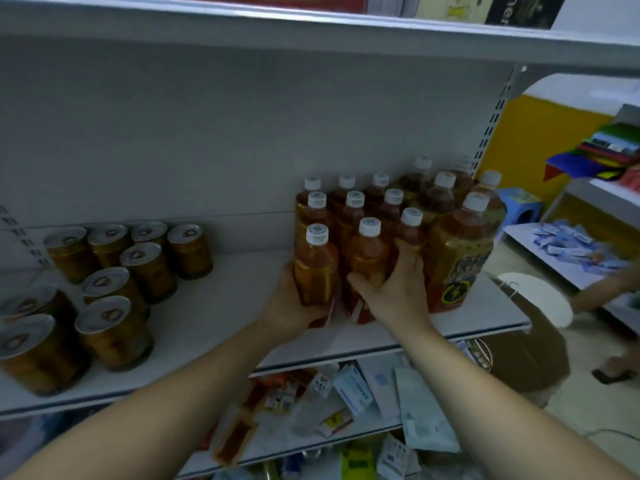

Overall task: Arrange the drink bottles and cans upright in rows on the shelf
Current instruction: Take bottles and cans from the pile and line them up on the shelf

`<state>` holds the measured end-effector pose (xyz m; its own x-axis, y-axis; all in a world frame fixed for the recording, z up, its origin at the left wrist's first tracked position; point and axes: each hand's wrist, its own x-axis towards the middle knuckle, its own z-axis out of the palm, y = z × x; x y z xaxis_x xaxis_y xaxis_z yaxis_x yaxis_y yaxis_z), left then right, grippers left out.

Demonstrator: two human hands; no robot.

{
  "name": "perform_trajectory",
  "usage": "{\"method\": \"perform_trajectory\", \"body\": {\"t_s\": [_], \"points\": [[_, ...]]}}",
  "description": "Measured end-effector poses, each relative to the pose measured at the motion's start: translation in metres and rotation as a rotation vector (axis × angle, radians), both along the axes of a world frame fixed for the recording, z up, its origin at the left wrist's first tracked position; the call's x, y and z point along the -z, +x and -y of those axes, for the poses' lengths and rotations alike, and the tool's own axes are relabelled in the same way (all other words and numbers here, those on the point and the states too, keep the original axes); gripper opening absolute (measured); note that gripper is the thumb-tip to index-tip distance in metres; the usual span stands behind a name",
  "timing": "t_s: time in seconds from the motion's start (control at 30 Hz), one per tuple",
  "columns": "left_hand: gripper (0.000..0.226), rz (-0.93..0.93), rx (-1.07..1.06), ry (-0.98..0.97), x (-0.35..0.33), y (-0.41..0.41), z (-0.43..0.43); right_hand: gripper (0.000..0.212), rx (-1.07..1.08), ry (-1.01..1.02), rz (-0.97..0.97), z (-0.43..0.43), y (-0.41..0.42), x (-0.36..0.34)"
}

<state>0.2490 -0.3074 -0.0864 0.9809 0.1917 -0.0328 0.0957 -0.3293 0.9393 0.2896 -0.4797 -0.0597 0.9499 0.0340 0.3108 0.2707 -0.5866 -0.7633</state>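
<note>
Clasping 2 bottles point(316, 268), perhaps tea-filled

I am facing a grey metal shelf point(221, 299) whose plain back panel point(207, 133) is rising to an upper shelf point(311, 32) overhead. A slotted upright point(491, 123) is running up its right end. Beyond it a yellow wall point(540, 140) is showing under a white band, with a blue stool point(519, 206) standing before it. A cardboard box point(530, 358) is sitting on the pale floor point(571, 420), and a neighbouring rack point(516, 233) is standing to the right. Dim, even light is falling over everything.
</note>
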Motion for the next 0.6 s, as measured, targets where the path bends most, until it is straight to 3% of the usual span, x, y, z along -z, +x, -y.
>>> {"method": "perform_trajectory", "body": {"t_s": [0.13, 0.27, 0.43, 0.6], "points": [[0.093, 0.004, -0.061, 0.007, 0.000, -0.003, 0.011, 0.078, -0.124, -0.213, 0.219, 0.027, 0.017, -0.035], [0.091, 0.001, -0.126, 0.015, -0.001, -0.003, 0.026, 0.080, -0.186, -0.478, 0.322, 0.045, 0.054, -0.078], [0.112, 0.027, -0.223, 0.023, 0.003, -0.004, 0.043, 0.084, -0.282, -0.979, 0.067, 0.051, 0.092, -0.099], [0.109, 0.140, -0.425, -0.030, 0.006, 0.005, 0.069, 0.078, -0.339, -1.000, 0.018, 0.051, 0.094, -0.089]]}}
